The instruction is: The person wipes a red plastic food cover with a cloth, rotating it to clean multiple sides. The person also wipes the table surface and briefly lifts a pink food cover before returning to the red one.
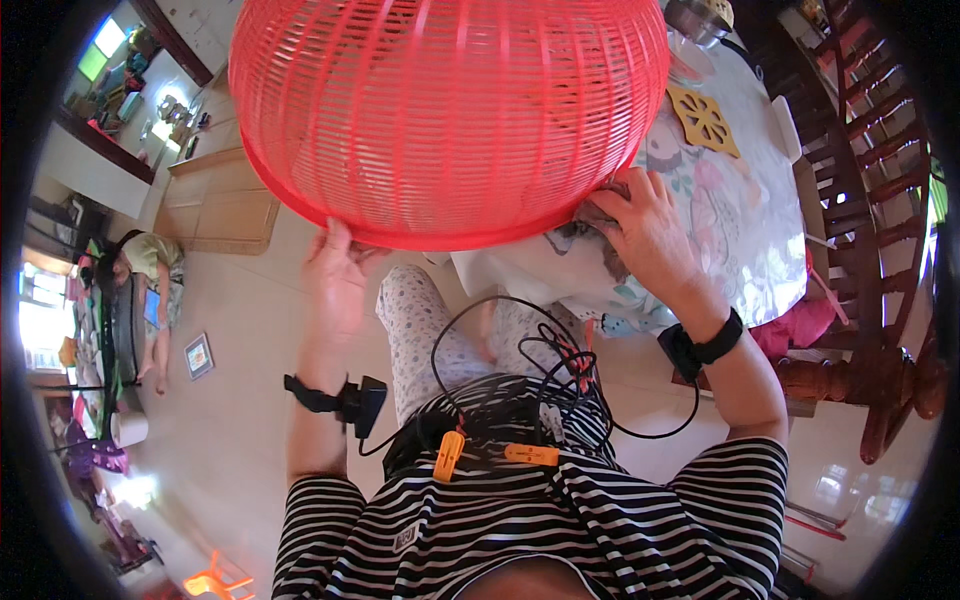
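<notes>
Pale floor [250,420] spreads to the left of the left hand's [338,275] fingers, and a table [765,225] under a flowered, shiny cloth lies to the right of the right hand's [648,235]. Just ahead of and between both sets of fingertips is the red mesh cover [450,120], its broad side running left to right and its solid rim curving nearest them. The left thumb lies against that rim with the fingers bent under it, nearly closed on it. On the other side the right fingers are partly curled at the rim; how firmly they hold, I cannot tell. Neither hand is clearly nearer. Beyond the right fingertips, a yellow trivet [704,121] lies on the cloth, with a metal pot [698,22] farther off.
</notes>
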Tool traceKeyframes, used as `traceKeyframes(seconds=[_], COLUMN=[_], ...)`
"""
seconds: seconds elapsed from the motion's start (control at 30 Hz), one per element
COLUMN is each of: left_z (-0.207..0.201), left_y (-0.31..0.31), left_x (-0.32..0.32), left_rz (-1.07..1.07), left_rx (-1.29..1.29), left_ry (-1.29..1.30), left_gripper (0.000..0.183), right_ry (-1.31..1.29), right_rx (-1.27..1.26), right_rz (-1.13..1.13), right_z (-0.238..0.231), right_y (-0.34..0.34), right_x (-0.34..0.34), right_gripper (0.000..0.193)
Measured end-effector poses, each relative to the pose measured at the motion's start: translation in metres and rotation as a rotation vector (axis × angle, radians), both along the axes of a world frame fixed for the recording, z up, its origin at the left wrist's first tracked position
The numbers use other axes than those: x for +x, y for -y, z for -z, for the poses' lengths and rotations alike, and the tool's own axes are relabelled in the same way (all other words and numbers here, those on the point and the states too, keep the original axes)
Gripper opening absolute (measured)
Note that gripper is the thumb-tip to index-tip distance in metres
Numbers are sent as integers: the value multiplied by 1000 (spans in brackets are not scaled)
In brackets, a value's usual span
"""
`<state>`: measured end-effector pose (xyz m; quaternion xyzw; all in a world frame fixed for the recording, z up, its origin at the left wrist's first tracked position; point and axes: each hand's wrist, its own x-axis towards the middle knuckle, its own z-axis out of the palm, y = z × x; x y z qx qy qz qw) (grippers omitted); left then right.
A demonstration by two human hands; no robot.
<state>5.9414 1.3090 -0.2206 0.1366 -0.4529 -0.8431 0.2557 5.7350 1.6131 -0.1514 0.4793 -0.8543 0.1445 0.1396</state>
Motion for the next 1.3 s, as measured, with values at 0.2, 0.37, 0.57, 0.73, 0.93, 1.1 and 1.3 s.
traceKeyframes(seconds=[0.2, 0.37, 0.57, 0.73, 0.93, 1.1, 1.3], left_z=[3, -7, 3, 6, 10, -1, 9], left_y=[2, -57, -3, 53, -20, -37, 55], left_x=[-8, -19, -1, 5, -11, -14, -1], left_rz=[-108, 15, -55, -228, -68, 0, -147], left_rx=[57, 69, 11, 17, 126, 125, -42], left_ry=[-68, 24, 9, -22, -102, -65, 32], left_gripper=[41, 43, 35, 34, 52, 55, 54], right_ry=[70, 59, 62, 24, -9, 64, 52], right_rx=[-21, -24, 23, -6, 4, 49, 46], right_rz=[-21, -26, 7, -26, -18, 15, 20], right_z=[1, 3, -1, 3, 5, 1, 1], right_y=[2, 4, 2, 3, 8, 8, 7], right_x=[-1, -1, 0, -1, 0, 3, 2], right_gripper=[33, 33, 36, 34, 35, 38, 39])
